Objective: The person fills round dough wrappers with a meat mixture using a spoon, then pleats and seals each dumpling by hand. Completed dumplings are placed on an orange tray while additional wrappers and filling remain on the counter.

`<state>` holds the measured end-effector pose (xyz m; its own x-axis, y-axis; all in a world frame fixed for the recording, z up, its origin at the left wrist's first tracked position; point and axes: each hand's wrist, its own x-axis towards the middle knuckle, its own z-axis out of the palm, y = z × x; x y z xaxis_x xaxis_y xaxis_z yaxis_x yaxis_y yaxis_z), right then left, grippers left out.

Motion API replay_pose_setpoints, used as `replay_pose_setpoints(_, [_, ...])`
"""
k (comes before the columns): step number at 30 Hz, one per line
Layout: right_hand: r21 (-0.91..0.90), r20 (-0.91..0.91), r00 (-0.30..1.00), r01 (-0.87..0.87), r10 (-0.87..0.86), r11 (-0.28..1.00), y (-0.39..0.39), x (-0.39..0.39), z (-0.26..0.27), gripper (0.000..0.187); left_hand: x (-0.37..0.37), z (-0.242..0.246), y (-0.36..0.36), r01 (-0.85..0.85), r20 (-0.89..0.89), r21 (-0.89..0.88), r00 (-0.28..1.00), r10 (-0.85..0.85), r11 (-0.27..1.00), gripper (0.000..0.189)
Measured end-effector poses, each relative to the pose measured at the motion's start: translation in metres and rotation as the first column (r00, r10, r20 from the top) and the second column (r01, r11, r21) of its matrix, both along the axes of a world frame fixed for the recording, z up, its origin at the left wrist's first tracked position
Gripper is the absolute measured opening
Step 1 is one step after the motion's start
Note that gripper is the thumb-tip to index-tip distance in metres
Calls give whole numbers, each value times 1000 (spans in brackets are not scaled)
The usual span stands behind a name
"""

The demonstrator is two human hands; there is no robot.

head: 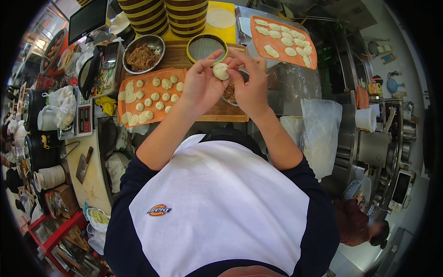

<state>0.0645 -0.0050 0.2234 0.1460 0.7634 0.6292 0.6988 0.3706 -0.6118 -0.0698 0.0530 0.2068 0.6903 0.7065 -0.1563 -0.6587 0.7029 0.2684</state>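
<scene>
Between my hands is a small round white dough bun (220, 71), held above the wooden board (221, 112). My left hand (204, 83) is palm up and cradles it with the fingers. The fingertips of my right hand (250, 76) pinch its side. Below and partly behind my right hand stands a metal bowl with brown filling (229, 95). Left of my hands, an orange tray (138, 76) carries several round filled buns (159, 105) and flat dough wrappers (130, 98). A yellow-rimmed round steamer (207, 46) sits just beyond my fingers.
A steel bowl of minced filling (142, 57) stands at the back left, near stacked bamboo steamers (185, 20). Another orange tray (258, 43) holds flat oval dough pieces at the back right. A cleaver (82, 168) lies on a cutting board (74, 152). Another person (356, 221) is at the lower right.
</scene>
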Motion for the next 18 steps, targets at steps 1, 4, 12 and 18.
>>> replay_pose_setpoints(1, [-12,-37,999,-9,9,1000,0,1,1,51,0,1,0,-7,-3,6,1000,7,1000,34])
replay_pose_setpoints(4, [-28,-93,993,-71,68,997,-2,0,2,51,3,-2,-3,-37,-70,19,997,38,999,29])
replay_pose_setpoints(12, [67,88,987,-144,137,987,-6,-8,3,53,7,-24,5,-12,-51,-128,999,6,992,21])
replay_pose_setpoints(18, [57,198,977,-94,81,994,-9,-11,-2,56,7,-9,-8,-105,-227,-63,970,88,993,39])
